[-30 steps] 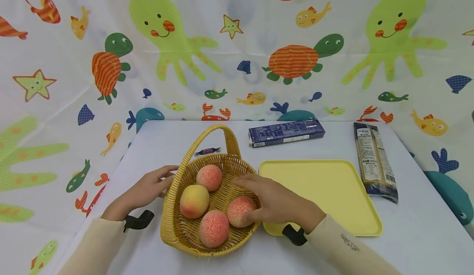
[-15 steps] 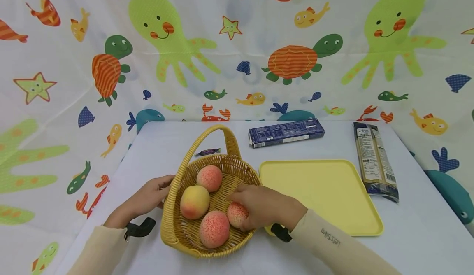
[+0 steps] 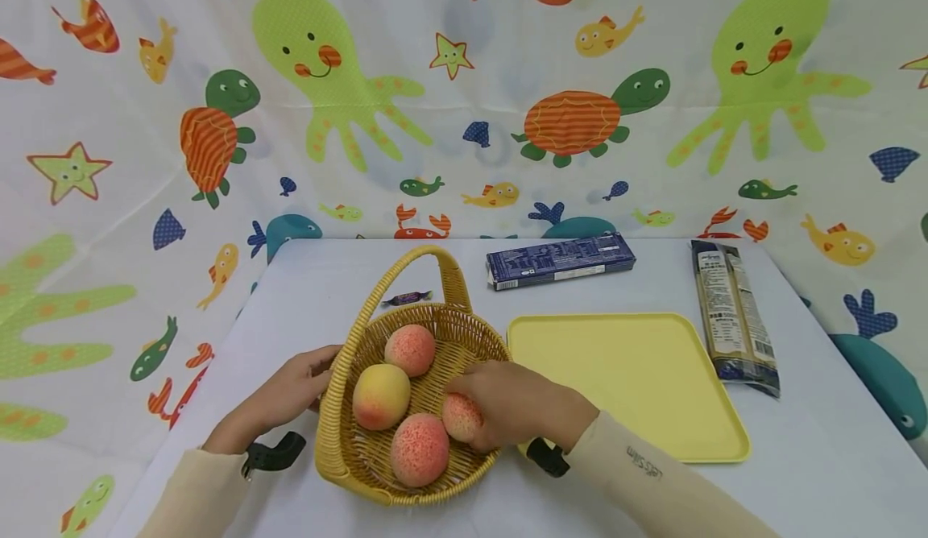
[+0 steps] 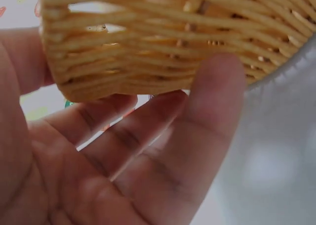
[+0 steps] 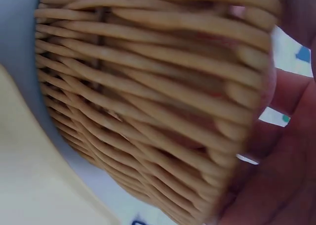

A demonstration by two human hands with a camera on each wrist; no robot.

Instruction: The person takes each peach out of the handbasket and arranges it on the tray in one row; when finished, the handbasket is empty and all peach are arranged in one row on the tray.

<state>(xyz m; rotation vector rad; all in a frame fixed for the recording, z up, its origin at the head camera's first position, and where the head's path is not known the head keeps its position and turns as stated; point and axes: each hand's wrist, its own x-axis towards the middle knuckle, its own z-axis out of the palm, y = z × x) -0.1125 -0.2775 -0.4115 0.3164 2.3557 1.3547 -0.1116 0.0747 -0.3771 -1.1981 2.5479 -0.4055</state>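
A yellow wicker basket (image 3: 464, 333) with an arched handle holds several peaches. Over its right rim reaches my right hand (image 3: 511, 401), fingers curled round a pink peach (image 3: 461, 417) at the basket's right side. The right wrist view shows that peach only partly, behind the weave. At the left side my left hand (image 3: 297, 385) grips the basket wall, thumb at the rim and fingers (image 4: 217, 81) against the outside weave. Also inside lie a yellow-red peach (image 3: 380, 397), a pink peach (image 3: 410, 350) at the back and a pink peach (image 3: 420, 450) at the front.
A yellow tray (image 3: 602, 345) lies right of the basket, close beside it. Behind it is a dark blue box (image 3: 561, 261). A long clear-and-blue food packet (image 3: 734, 312) lies at the far right, and a small wrapped candy (image 3: 408, 298) behind the basket.
My right hand has moved left and down into the basket and closed round the right-hand peach. My left hand has stayed at the basket's left side, shifting slightly.
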